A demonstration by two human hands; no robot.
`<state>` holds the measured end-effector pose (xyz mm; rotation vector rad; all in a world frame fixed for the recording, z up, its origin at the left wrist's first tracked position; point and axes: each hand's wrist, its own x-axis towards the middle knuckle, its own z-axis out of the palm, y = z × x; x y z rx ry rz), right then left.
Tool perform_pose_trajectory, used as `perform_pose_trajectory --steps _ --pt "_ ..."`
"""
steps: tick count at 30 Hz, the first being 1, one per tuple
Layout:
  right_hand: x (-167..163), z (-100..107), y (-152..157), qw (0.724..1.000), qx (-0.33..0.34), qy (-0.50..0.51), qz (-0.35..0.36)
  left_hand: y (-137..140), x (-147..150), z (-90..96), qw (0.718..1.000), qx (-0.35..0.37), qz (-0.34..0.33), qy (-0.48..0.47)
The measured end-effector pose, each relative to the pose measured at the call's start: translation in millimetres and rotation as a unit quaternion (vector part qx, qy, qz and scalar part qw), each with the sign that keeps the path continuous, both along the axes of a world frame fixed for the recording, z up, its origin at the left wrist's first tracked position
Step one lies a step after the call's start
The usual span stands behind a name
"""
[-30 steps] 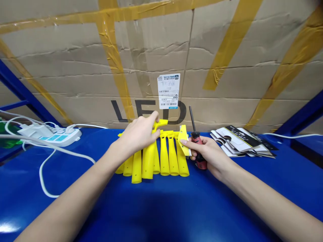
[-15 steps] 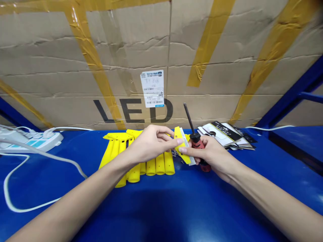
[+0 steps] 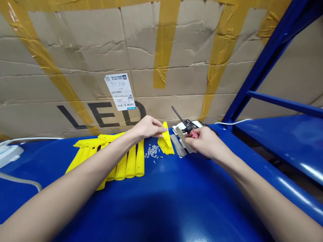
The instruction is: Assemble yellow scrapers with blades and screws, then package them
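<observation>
Yellow plate: the small plate is at the left hand, tilted up over a stack of similar yellow plates on the blue table; whether it touches them is hard to tell.
Plate handling: probably light, stiff plastic, fairly smooth and not very fragile; a pinch across its flat faces near the upper end should suit it.
Left fingers: nearly together, thumb and fingertips pinching the plate's upper part.
Right fingers: curled around the red screwdriver in the right hand, shaft slanting up and away, with a metal strip apparently under the thumb.
Strip handling: likely thin and rigid, perhaps sharp; best taken by its flat faces.
Metal strips: a loose pile lies just beside the plate stack.
Small hardware: screws and nuts lie scattered between the stack and the yellow handles.
</observation>
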<state>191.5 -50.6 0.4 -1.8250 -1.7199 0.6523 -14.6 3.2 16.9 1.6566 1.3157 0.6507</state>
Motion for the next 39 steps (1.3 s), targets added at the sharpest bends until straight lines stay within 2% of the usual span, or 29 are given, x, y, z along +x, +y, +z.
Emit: perform_pose_trajectory --steps 3,7,17,22,27,31,33,35,37,39 --pt "-0.2 -8.6 3.5 0.999 0.022 -0.013 0.019 7.8 17.1 -4.7 0.999 0.016 -0.016 0.044" --pt "-2.2 -17.4 6.2 0.998 0.054 -0.029 0.023 13.0 28.8 -4.0 0.989 0.07 -0.004 0.127" --pt "-8.9 -24.5 2.2 0.994 0.093 -0.055 0.034 16.6 29.3 -16.3 0.964 0.167 -0.023 0.205" --pt "-11.0 -23.1 -0.8 0.992 0.107 -0.048 0.044 5.0 23.2 -3.9 0.956 0.186 -0.046 0.223" --pt "-14.5 -22.9 -2.1 0.995 0.064 0.011 0.071 -24.3 -7.5 20.6 0.936 0.204 -0.09 0.271" --pt "-25.5 -15.5 -13.0 0.979 -0.009 0.187 0.086 -53.3 -46.8 32.2 0.909 0.236 -0.065 0.338" --pt "-32.9 -10.7 -22.0 0.966 -0.03 0.23 0.114 -67.7 -68.0 33.7 0.898 0.241 -0.044 0.365" --pt "-40.1 -7.9 -31.0 0.975 0.011 0.172 0.138 -81.6 -87.6 32.8 0.894 0.239 -0.033 0.377" --pt "-46.6 -8.1 -38.4 0.985 0.073 0.05 0.145 -94.4 -103.4 30.0 0.892 0.242 -0.04 0.38" --pt "-52.2 -10.8 -43.8 0.981 0.112 -0.055 0.15 -105.5 -113.7 25.9 0.885 0.26 -0.048 0.385"
